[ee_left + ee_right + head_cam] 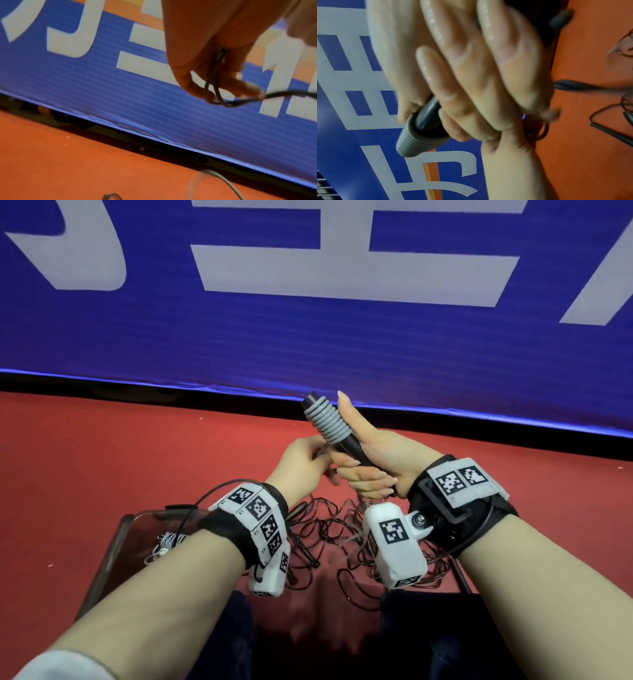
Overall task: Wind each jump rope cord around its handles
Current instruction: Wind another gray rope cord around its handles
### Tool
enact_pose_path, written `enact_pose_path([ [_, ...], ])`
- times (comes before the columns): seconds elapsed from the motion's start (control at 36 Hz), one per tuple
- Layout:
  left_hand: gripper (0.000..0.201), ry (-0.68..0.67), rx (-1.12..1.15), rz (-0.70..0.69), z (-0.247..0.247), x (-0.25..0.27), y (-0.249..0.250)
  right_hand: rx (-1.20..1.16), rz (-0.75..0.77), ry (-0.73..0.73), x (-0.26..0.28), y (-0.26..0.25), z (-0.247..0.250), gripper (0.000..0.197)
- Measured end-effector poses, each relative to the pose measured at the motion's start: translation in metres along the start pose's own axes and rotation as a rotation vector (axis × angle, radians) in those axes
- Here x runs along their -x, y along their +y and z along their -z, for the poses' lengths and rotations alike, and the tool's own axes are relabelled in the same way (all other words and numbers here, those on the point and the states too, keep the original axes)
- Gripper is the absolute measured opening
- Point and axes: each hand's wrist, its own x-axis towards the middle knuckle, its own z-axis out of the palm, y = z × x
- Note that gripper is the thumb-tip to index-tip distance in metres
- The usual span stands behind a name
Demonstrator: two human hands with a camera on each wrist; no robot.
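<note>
A sports hall, most likely. The red floor (137, 446) looks like rubbery court matting, and a blue barrier (308, 344) of ribbed board with large white lettering stands along its edge, as around table-tennis courts. Jump ropes (329, 535) lie tangled on the floor.

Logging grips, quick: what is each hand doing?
Left hand: pinches the black cord.
Right hand: grips the jump rope handle.
</note>
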Motion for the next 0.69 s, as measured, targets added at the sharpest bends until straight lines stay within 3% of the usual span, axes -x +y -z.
enact_pose_path([
  [0.08, 0.029, 0.078, -0.128, -0.002, 0.004, -0.003, -0.015, -0.019, 0.025, 0.026, 0.001, -0.001, -0.002, 0.071],
  [0.14, 0.018, 0.041, -0.251, -0.016, 0.004, -0.003, -0.023, -0.025, 0.052, 0.055, 0.001, -0.002, -0.003, 0.071],
  [0.28, 0.039, -0.031, -0.74, 0.027, -0.005, -0.003, -0.04, 0.003, 0.077, 0.183, 0.004, -0.007, 0.001, 0.073],
  [0.39, 0.078, -0.358, -0.699, 0.394, -0.006, 0.002, -0.052, 0.069, 0.117, 0.271, 0.012, -0.013, 0.011, 0.072],
  [0.44, 0.075, -0.541, -0.767, 0.516, -0.004, 0.005, -0.049, 0.17, 0.093, 0.311, 0.014, -0.013, 0.016, 0.072],
  [0.47, 0.072, -0.547, -0.779, 0.525, -0.002, 0.004, -0.046, 0.236, 0.066, 0.321, 0.014, -0.011, 0.017, 0.072],
  [0.53, 0.067, -0.38, -0.699, 0.408, 0.0, 0.0, -0.035, 0.342, 0.005, 0.305, 0.013, -0.005, 0.017, 0.071],
  [0.61, 0.052, 0.075, -0.253, 0.15, -0.002, -0.005, -0.013, 0.406, -0.074, 0.234, 0.008, 0.0, 0.014, 0.069],
  [0.64, 0.05, 0.156, -0.115, 0.069, -0.003, -0.004, -0.003, 0.414, -0.089, 0.213, 0.006, 0.0, 0.013, 0.069],
  [0.69, 0.059, 0.116, 0.122, -0.046, -0.003, -0.004, 0.011, 0.406, -0.102, 0.173, 0.004, 0.0, 0.012, 0.07],
])
